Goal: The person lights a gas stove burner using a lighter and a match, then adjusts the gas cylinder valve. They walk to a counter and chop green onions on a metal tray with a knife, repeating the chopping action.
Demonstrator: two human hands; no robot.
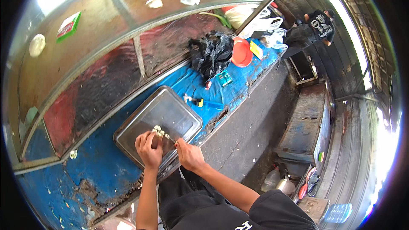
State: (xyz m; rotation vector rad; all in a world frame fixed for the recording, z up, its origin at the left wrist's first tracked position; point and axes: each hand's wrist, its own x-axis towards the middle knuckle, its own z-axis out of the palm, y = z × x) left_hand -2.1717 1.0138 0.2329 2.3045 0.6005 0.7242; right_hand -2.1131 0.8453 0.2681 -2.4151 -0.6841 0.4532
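Observation:
A metal tray (172, 102) lies on the blue-covered counter in front of me. Small pale pieces, perhaps chopped vegetable (159, 131), form a little heap on it, with a few scattered beyond. My left hand (149, 150) rests at the near side of the heap, fingers bent against the pieces; what lies beneath its fingertips is hidden. To the right, my right hand (189, 155) is closed around the end of a thin tool, likely a knife, whose dark tip end points towards the heap. Most of that tool is hidden by the fingers.
Beyond the tray lie a blue and yellow tool (207, 103), a teal packet (224, 78), a black plastic bag (212, 54) and a red plastic bowl (241, 52). A glass-sided case (137, 51) borders the counter's left. Another person (316, 27) is at the far right, near a rusty metal cabinet (302, 118).

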